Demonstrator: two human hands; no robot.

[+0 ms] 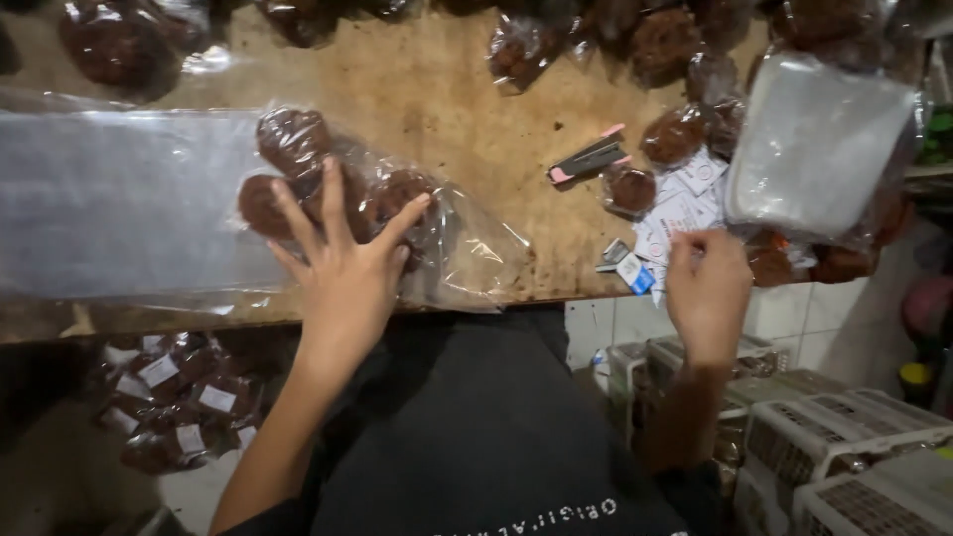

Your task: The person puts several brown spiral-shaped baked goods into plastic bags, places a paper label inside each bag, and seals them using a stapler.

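My left hand (345, 266) lies flat with fingers spread on a clear plastic bag (467, 253) that holds several round brown cookies (294, 141), pressing it onto the wooden table (427, 94). My right hand (707, 281) is at the table's near edge, fingers curled over a heap of small white paper labels (685, 203); whether it grips one I cannot tell. A grey stapler with pink ends (588, 159) lies between the two hands, further back.
A long stack of clear empty bags (119, 203) lies left. Another stack of bags (819, 144) stands right. Filled cookie packs (673, 134) line the back edge. More labelled packs (184, 402) lie below the table left; white crates (844, 447) below right.
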